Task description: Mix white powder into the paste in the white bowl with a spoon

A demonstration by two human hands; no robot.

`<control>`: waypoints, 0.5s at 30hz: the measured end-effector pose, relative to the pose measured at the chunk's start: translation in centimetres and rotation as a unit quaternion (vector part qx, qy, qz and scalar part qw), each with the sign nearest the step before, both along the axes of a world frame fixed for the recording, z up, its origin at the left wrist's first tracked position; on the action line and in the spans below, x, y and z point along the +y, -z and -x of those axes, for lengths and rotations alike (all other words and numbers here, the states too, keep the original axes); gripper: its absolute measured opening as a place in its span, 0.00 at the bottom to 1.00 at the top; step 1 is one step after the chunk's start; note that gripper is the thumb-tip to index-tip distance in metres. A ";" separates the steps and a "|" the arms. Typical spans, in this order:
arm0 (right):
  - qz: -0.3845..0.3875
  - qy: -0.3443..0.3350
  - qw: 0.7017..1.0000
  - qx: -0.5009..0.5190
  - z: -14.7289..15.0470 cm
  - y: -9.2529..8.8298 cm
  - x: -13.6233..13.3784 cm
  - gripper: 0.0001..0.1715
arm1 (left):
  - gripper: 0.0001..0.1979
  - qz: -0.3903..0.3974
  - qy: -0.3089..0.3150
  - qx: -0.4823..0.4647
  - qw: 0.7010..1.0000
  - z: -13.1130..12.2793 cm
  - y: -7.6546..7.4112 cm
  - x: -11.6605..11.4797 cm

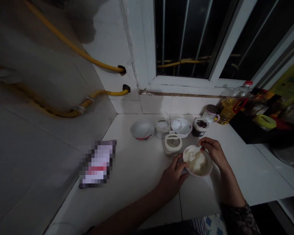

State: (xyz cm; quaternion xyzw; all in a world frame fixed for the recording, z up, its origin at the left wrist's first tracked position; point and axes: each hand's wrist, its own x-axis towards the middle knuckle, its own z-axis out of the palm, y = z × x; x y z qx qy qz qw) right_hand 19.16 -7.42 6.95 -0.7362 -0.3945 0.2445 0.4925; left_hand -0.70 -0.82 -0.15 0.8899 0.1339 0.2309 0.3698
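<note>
- Near side of the white bowl [209, 164]: counter [137, 195]; its front edge shows to the bowl's near right.
- Left hand [172, 176] grips the bowl's left rim, thumb and fingers curled; probably steadies it.
- Bowl itself: on the counter, between both hands, pale contents [199, 161] inside.
- Right hand [213, 150], at the bowl's far right rim, pinches a white spoon [196, 151], head down in the contents; high grip likely keeps fingers clear.
- Just beyond bowl, leftward: square-lidded jar [173, 147], limiting room there.
- Farther beyond: flowered bowl [142, 131], clear jar [162, 129], second white bowl [186, 129], dark jar [200, 128], in a row, perhaps for easy reach.
- More elbow room left of bowl, toward a blurred-out item [98, 164].
- Beyond, far right: oil bottle [227, 107].
</note>
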 end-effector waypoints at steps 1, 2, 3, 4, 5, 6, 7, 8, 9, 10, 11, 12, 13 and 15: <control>-0.005 0.006 1.000 0.002 0.0 0.0 0.0 0.08 | 0.13 0.002 0.001 0.005 1.000 0.0 -0.1 0.0; -0.008 0.010 1.000 0.006 0.0 -0.1 0.0 0.08 | 0.13 0.004 0.000 0.010 1.000 0.0 -0.1 0.0; -0.009 0.015 1.000 0.013 -0.1 -0.1 0.1 0.08 | 0.13 0.006 -0.002 0.016 1.000 -0.1 -0.2 0.0; -0.011 0.020 0.999 0.025 -0.1 0.0 0.1 0.08 | 0.14 0.007 -0.004 0.021 1.000 -0.1 -0.2 0.0; -0.016 0.026 0.999 0.041 -0.1 0.0 0.1 0.08 | 0.14 0.009 -0.006 0.027 1.000 -0.1 -0.2 0.0; -0.021 0.034 0.998 0.057 -0.2 0.0 0.1 0.08 | 0.14 0.010 -0.007 0.031 0.999 -0.1 -0.2 0.0; -0.024 0.044 0.996 0.069 -0.2 -0.1 0.2 0.08 | 0.14 0.011 -0.008 0.033 0.999 -0.1 -0.2 0.1; -0.024 0.053 0.995 0.076 -0.3 -0.1 0.2 0.08 | 0.14 0.011 -0.007 0.034 0.999 -0.1 -0.2 0.1; -0.021 0.060 0.995 0.077 -0.3 -0.1 0.2 0.07 | 0.14 0.011 -0.008 0.033 0.999 -0.1 -0.2 0.1; -0.016 0.063 0.995 0.073 -0.4 -0.2 0.1 0.07 | 0.14 0.011 -0.008 0.032 0.999 -0.1 -0.1 0.1; -0.011 0.064 0.996 0.066 -0.4 -0.2 0.1 0.07 | 0.14 0.012 -0.009 0.032 0.999 -0.1 -0.1 0.1; -0.010 0.065 0.996 0.058 -0.5 -0.2 0.1 0.07 | 0.14 0.013 -0.011 0.031 0.999 -0.1 -0.1 0.1; -0.013 0.064 0.997 0.051 -0.6 -0.3 0.1 0.07 | 0.14 0.014 -0.012 0.031 0.999 -0.1 0.0 0.0; -0.022 0.064 0.997 0.047 -0.7 -0.2 0.0 0.07 | 0.14 0.013 -0.013 0.030 0.999 -0.1 0.0 0.0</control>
